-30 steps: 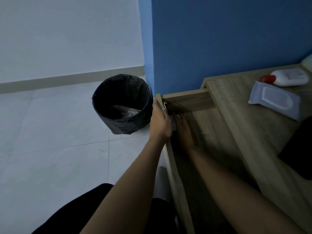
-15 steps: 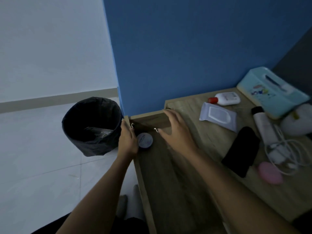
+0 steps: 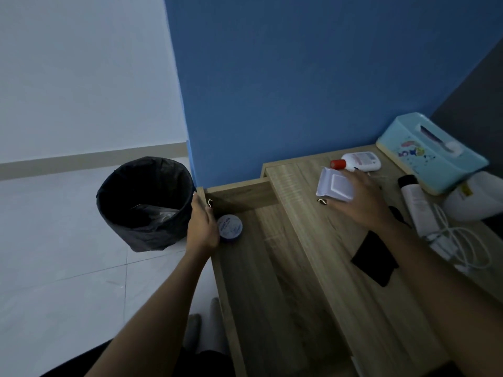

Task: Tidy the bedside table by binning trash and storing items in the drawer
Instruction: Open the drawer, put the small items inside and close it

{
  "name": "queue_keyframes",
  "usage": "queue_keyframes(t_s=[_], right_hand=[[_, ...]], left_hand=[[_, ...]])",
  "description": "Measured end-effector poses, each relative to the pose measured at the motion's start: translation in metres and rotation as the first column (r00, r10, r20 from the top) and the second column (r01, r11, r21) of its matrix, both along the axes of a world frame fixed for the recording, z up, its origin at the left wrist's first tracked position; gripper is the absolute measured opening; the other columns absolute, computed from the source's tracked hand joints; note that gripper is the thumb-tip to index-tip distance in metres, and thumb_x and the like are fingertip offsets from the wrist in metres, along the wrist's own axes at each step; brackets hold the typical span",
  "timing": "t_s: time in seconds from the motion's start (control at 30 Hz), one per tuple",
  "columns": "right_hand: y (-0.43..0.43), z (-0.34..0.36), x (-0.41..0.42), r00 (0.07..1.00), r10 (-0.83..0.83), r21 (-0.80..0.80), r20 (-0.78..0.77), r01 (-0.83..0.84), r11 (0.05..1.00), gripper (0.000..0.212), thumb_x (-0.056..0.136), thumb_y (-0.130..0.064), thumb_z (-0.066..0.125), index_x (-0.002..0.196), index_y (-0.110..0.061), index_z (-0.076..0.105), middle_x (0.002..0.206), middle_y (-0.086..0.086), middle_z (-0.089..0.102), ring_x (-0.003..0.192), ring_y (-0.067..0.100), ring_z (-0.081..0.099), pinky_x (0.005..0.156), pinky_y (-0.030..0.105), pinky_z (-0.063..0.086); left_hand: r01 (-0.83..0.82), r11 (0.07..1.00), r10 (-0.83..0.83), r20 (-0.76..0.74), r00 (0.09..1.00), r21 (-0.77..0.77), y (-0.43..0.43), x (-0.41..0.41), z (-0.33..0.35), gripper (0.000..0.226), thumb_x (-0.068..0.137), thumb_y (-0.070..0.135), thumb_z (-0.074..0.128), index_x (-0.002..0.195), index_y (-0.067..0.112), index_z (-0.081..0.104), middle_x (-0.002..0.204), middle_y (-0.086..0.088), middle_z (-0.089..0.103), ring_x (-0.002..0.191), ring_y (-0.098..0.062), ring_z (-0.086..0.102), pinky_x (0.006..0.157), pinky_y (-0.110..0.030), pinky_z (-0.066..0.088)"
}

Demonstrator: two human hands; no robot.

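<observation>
Head view, wipes pack (image 3: 330, 187) under right hand (image 3: 363, 200)

Open drawer mostly free, right side of the table top crowded

The drawer (image 3: 272, 281) shows bare wood floor except for a round tin (image 3: 230, 228) in its far left corner, where the left hand (image 3: 202, 227) grips the rim just beside it. The bin (image 3: 144, 202) stands open-mouthed on the floor close to that rim. A bare strip of table top (image 3: 296, 197) runs along the drawer. Past it the right hand (image 3: 359, 202) lies spread on a wipes pack (image 3: 330, 186), with a red-capped bottle (image 3: 359, 161) just behind. A tissue box (image 3: 430, 153), a tube (image 3: 416, 205), a flat black item (image 3: 375, 257) and a tangled white cable (image 3: 457, 246) fill the right side, close together.
</observation>
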State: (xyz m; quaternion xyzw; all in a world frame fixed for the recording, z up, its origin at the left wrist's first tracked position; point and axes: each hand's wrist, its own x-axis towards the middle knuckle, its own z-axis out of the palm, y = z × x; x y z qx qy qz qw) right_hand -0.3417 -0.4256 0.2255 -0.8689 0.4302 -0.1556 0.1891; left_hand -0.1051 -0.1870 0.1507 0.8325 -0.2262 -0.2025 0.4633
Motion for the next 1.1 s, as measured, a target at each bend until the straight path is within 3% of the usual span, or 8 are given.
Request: queue_keyframes(t_s=[0.2, 0.57, 0.67, 0.77, 0.83, 0.9, 1.0, 1.1], right_hand=[[-0.007, -0.003, -0.003, 0.997, 0.076, 0.036, -0.016, -0.075, 0.996, 0.061, 0.077, -0.024, 0.075, 0.133, -0.016, 0.051, 0.13, 0.007, 0.056, 0.119, 0.028, 0.053, 0.099, 0.035, 0.039], [-0.007, 0.008, -0.003, 0.986, -0.141, 0.205, -0.084, 0.156, 0.966, 0.076, 0.066, -0.042, 0.08, 0.13, -0.024, 0.043, 0.124, 0.002, 0.058, 0.105, 0.022, 0.057, 0.073, 0.033, 0.046], [0.002, 0.01, 0.002, 0.988, -0.153, 0.235, 0.003, 0.148, 0.961, 0.077, 0.067, -0.037, 0.081, 0.13, -0.027, 0.038, 0.121, 0.001, 0.055, 0.106, 0.024, 0.056, 0.08, 0.038, 0.048], [0.025, 0.019, 0.014, 0.975, -0.134, 0.282, 0.179, 0.079, 0.956, 0.074, 0.077, -0.024, 0.075, 0.138, -0.031, 0.034, 0.12, -0.005, 0.051, 0.104, 0.017, 0.053, 0.078, 0.027, 0.041], [0.048, 0.029, 0.027, 0.96, -0.108, 0.26, 0.259, 0.039, 0.965, 0.068, 0.08, -0.022, 0.071, 0.138, -0.033, 0.038, 0.121, -0.005, 0.054, 0.094, 0.011, 0.056, 0.065, 0.012, 0.043], [0.078, 0.034, 0.044, 0.948, -0.116, 0.223, 0.295, 0.049, 0.974, 0.063, 0.08, -0.032, 0.068, 0.137, -0.037, 0.042, 0.118, -0.003, 0.06, 0.081, 0.007, 0.062, 0.05, 0.012, 0.049], [0.127, 0.021, 0.068, 0.97, -0.117, 0.071, 0.215, 0.104, 0.992, 0.071, 0.077, -0.056, 0.061, 0.141, -0.038, 0.037, 0.121, 0.002, 0.06, 0.096, 0.019, 0.062, 0.071, 0.035, 0.057], [0.172, 0.001, 0.082, 0.986, -0.073, 0.024, 0.148, 0.07, 0.997, 0.073, 0.081, -0.055, 0.059, 0.145, -0.036, 0.031, 0.132, 0.006, 0.049, 0.114, 0.024, 0.047, 0.086, 0.036, 0.05]], left_hand=[[-0.006, 1.0, 0.006, 0.008, 1.0, 0.004, 0.0, 0.001, -0.001, 0.056, 0.103, 0.034, 0.024, 0.152, 0.017, 0.003, 0.157, -0.012, 0.026, 0.14, -0.033, 0.034, 0.113, -0.043, 0.03], [-0.006, 1.0, 0.006, 0.015, 1.0, 0.009, 0.0, -0.001, 0.0, 0.057, 0.103, 0.032, 0.024, 0.153, 0.015, 0.003, 0.157, -0.012, 0.025, 0.14, -0.033, 0.034, 0.113, -0.042, 0.029], [-0.007, 1.0, 0.007, 0.016, 1.0, 0.006, -0.001, -0.001, -0.001, 0.056, 0.103, 0.032, 0.025, 0.153, 0.016, 0.004, 0.157, -0.011, 0.026, 0.139, -0.032, 0.035, 0.113, -0.041, 0.029], [-0.011, 1.0, 0.011, 0.006, 1.0, -0.005, -0.001, 0.0, -0.002, 0.056, 0.103, 0.034, 0.025, 0.152, 0.018, 0.004, 0.156, -0.01, 0.028, 0.138, -0.032, 0.037, 0.112, -0.043, 0.032], [-0.01, 1.0, 0.01, 0.002, 1.0, -0.004, -0.001, 0.0, -0.001, 0.056, 0.103, 0.034, 0.025, 0.152, 0.018, 0.004, 0.157, -0.009, 0.027, 0.139, -0.032, 0.036, 0.112, -0.042, 0.031], [-0.011, 1.0, 0.011, -0.002, 1.0, -0.006, -0.001, -0.001, 0.001, 0.056, 0.103, 0.033, 0.025, 0.152, 0.017, 0.004, 0.158, -0.009, 0.025, 0.14, -0.032, 0.034, 0.113, -0.041, 0.03], [-0.014, 1.0, 0.014, -0.007, 1.0, -0.009, -0.001, 0.0, 0.003, 0.056, 0.103, 0.033, 0.026, 0.152, 0.016, 0.006, 0.157, -0.011, 0.027, 0.139, -0.032, 0.035, 0.113, -0.042, 0.029], [-0.004, 0.999, 0.003, -0.002, 1.0, -0.032, 0.0, 0.002, 0.001, 0.055, 0.102, 0.034, 0.026, 0.151, 0.017, 0.009, 0.152, -0.014, 0.035, 0.134, -0.035, 0.042, 0.111, -0.048, 0.035]])
